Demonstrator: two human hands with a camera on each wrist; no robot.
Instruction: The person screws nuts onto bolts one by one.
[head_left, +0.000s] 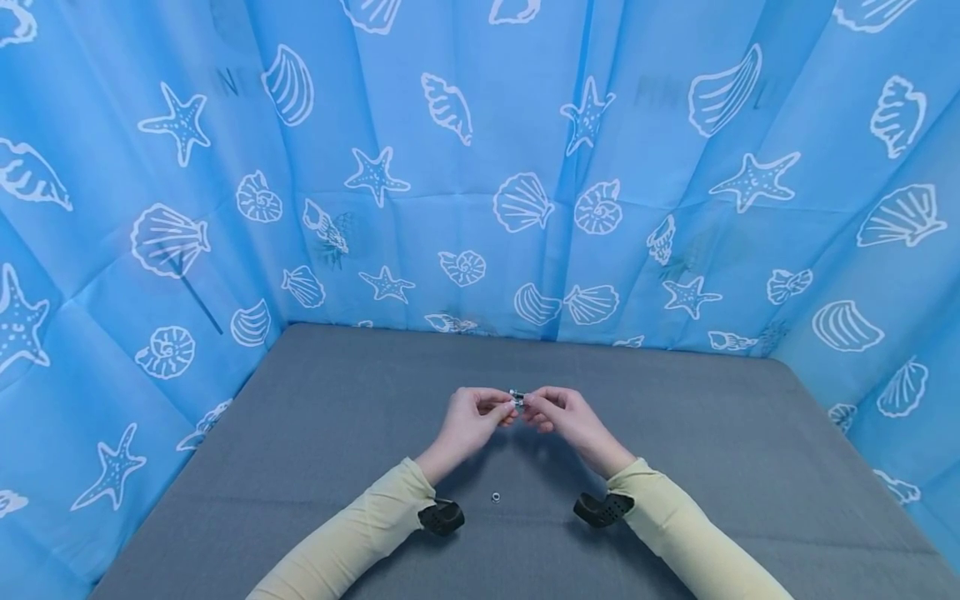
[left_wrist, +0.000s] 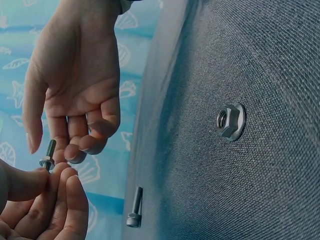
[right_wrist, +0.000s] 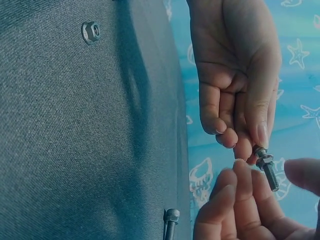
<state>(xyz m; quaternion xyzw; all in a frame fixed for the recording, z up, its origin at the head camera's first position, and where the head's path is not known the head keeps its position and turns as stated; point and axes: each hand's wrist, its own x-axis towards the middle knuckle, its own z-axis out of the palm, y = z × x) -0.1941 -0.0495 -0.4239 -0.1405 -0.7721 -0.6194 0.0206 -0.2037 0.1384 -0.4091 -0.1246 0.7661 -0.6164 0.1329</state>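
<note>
My left hand (head_left: 472, 421) pinches a small metal bolt (left_wrist: 51, 148) between thumb and fingertips. A flanged nut (left_wrist: 46, 162) sits around its shank, and the threaded end points out toward my right hand (head_left: 572, 421). In the right wrist view the right fingers (right_wrist: 245, 200) and thumb lie on either side of that threaded end. The right thumb stands apart from the bolt, and the hand holds nothing. Whether a right fingertip touches the bolt I cannot tell. The bolt's head is hidden in the left hand's grip.
On the grey cloth-covered table (head_left: 337, 417) a loose flanged nut (head_left: 496, 497) lies nearer me, between the forearms. Another bolt (left_wrist: 135, 207) rests on the cloth beyond the hands. A blue curtain (head_left: 465, 167) with shell prints hangs behind and beside the table.
</note>
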